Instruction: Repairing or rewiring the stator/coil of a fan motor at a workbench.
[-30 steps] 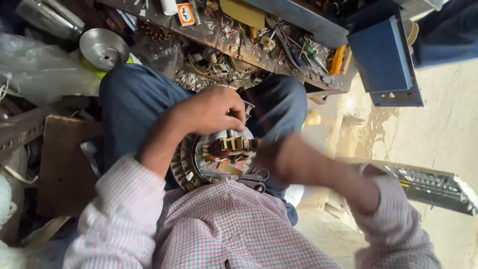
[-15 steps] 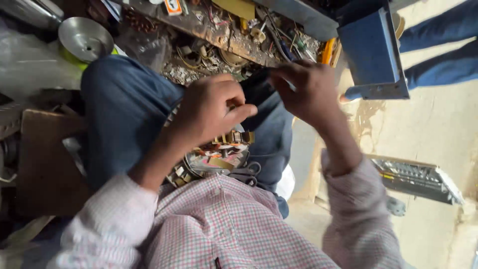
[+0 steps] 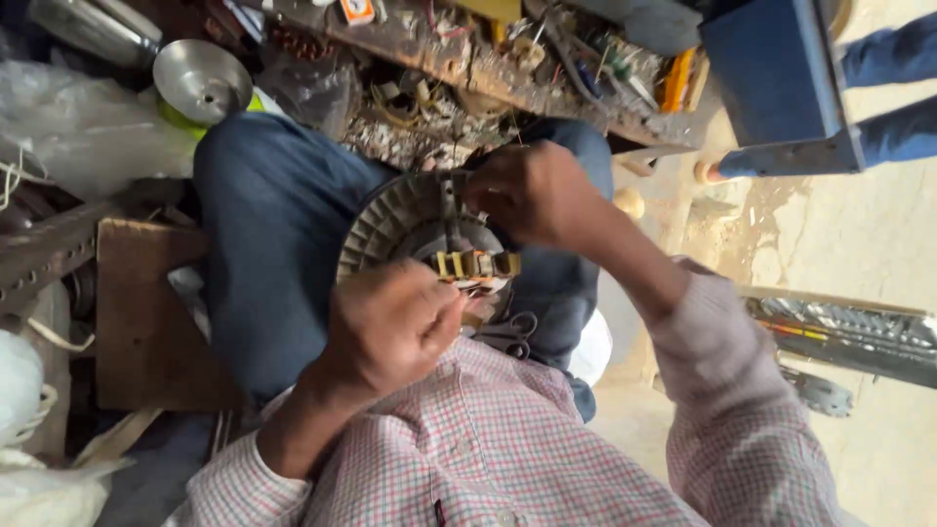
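A round grey motor stator (image 3: 395,222) with radial slots rests on my lap, between my knees in blue jeans. Yellowish wound coils (image 3: 476,264) sit at its inner rim. My left hand (image 3: 390,327) is closed at the near edge of the stator, fingers pinched by the coils. My right hand (image 3: 532,190) grips the stator's far right edge, fingers curled over the rim. A pair of scissors (image 3: 509,334) lies on my lap just below the stator.
A cluttered workbench (image 3: 468,59) of wires and parts runs along the top. A metal bowl (image 3: 202,80) and plastic bags (image 3: 83,127) sit at upper left, a wooden board (image 3: 146,322) at left, a blue box (image 3: 776,78) at upper right. Another person's legs (image 3: 893,93) stand at far right.
My left hand came down from the top of the stator to its near edge. My right hand moved from up near the bench onto the stator's far rim, now uncovered.
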